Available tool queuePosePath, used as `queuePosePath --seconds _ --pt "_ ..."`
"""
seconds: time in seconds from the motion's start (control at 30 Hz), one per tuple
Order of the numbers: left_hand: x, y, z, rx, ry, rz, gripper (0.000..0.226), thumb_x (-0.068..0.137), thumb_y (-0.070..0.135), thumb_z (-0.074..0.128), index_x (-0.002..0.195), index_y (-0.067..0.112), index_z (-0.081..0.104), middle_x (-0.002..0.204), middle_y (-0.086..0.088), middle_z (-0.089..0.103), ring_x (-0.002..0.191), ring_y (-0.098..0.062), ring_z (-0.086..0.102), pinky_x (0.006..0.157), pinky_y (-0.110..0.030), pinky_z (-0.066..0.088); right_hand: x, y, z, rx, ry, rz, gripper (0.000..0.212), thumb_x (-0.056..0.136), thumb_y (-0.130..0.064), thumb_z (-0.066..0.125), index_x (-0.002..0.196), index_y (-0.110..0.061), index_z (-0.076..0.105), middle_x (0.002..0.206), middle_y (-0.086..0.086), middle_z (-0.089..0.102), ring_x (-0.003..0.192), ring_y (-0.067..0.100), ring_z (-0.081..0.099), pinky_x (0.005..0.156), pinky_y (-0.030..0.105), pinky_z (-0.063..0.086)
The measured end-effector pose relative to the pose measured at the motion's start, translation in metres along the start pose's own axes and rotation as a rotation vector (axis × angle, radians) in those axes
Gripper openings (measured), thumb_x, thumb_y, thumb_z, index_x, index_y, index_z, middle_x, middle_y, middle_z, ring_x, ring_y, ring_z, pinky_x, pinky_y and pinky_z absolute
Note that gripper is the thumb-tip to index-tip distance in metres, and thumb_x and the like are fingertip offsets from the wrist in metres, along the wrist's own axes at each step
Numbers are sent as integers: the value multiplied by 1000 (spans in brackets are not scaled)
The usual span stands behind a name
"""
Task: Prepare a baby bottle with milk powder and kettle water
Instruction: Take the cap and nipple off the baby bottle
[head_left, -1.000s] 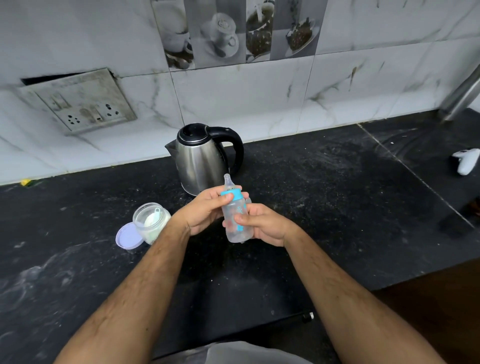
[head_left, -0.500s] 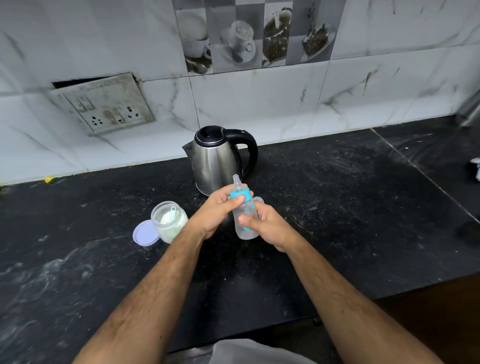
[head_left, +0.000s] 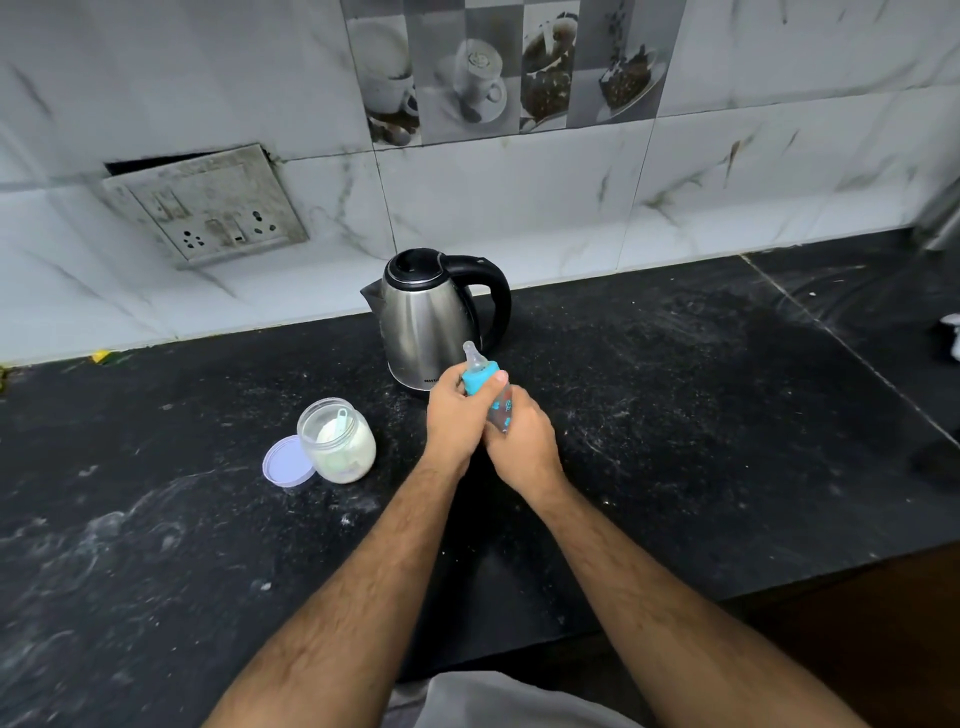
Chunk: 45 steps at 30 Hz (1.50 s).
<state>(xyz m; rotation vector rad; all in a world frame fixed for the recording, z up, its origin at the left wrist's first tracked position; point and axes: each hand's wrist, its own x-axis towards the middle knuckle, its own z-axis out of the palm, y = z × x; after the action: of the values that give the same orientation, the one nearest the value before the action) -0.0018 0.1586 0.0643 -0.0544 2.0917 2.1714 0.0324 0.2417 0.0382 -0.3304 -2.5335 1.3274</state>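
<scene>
At far left on the dark bench (head_left: 156, 519), a lilac lid (head_left: 287, 462) is lying flat, touching an open jar of milk powder (head_left: 337, 441) in which a pale scoop (head_left: 341, 417) is standing. Behind and to the right, a steel kettle (head_left: 426, 322) is standing with its lid shut, handle turned rightward. In front of the kettle the baby bottle (head_left: 500, 410) is being held above the bench, tilted, teat (head_left: 472, 356) uppermost. The blue collar (head_left: 480, 381) is being gripped by the fingers of the left hand (head_left: 454, 418); the clear body is being clamped by the right hand (head_left: 522, 449), the two hands touching. Judged step: collar being turned; direction cannot be told. For a clean result the body is best kept fixed, only the collar rotated, and the bottle brought upright so nothing is spilled. Contents cannot be made out.
</scene>
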Motion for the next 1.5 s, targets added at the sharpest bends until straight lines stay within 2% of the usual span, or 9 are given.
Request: queuePosePath --seconds 0.13,0.27,0.43,0.63,0.8,1.03,1.13,1.3,1.5 --pt "5 -1 -19 -53 -180 -39 24 89 23 71 111 13 68 100 -6 77 96 -22 73 79 -28 58 6 8 -13 100 -166 105 36 84 -26 75 114 -14 59 102 -3 64 91 12 62 77 29 51" --pt "13 -5 -37 -84 -377 -80 26 99 23 56 121 18 68 113 -3 74 106 -16 68 88 -26 53 7 17 -29 500 -421 185 32 90 -17 71 119 -8 61 106 2 69 96 11 66 79 24 51" --pt "17 -6 -42 -156 -531 -111 27 93 28 62 118 21 69 121 -4 71 109 -20 67 89 -29 54 8 18 -47 583 -709 201 4 95 -21 65 95 -24 68 85 -11 72 81 3 68 69 20 53" --pt "13 -12 -21 -94 -312 -33 19 90 12 69 109 12 70 97 -6 78 90 -16 73 77 -22 55 6 24 -41 376 -459 154 26 89 -19 72 112 -13 63 103 1 71 94 12 68 83 30 54" --pt "7 -18 -1 -89 -101 -82 31 73 19 85 98 16 67 95 -4 75 79 -16 74 64 -21 56 -4 27 -27 33 -243 121 47 79 -35 77 119 -19 58 102 -3 66 90 14 64 76 27 52" --pt "8 -18 -3 -176 -216 -177 68 80 29 79 139 15 48 132 3 61 113 -11 65 83 -22 56 -6 31 -25 74 -290 109 41 76 -38 77 112 -22 63 96 -6 68 87 12 65 77 29 53" --pt "4 -17 -9 -221 -303 -205 52 80 37 75 125 18 59 109 9 75 103 -11 70 83 -26 57 -4 33 -28 79 -298 120 39 78 -37 76 110 -18 63 98 -3 68 89 15 65 79 31 53" --pt "3 -21 -26 -188 -364 -179 31 99 10 47 125 7 63 121 -13 70 108 -23 66 100 -39 48 -4 32 -32 124 -302 155 36 81 -32 77 110 -17 62 98 -5 65 89 11 63 72 24 47" --pt "2 -19 -32 -112 -301 -119 37 87 6 69 123 10 63 104 -5 75 95 -19 70 82 -29 55 -9 27 -31 161 -341 140 41 81 -30 78 116 -15 61 108 1 67 96 16 66 86 35 55"
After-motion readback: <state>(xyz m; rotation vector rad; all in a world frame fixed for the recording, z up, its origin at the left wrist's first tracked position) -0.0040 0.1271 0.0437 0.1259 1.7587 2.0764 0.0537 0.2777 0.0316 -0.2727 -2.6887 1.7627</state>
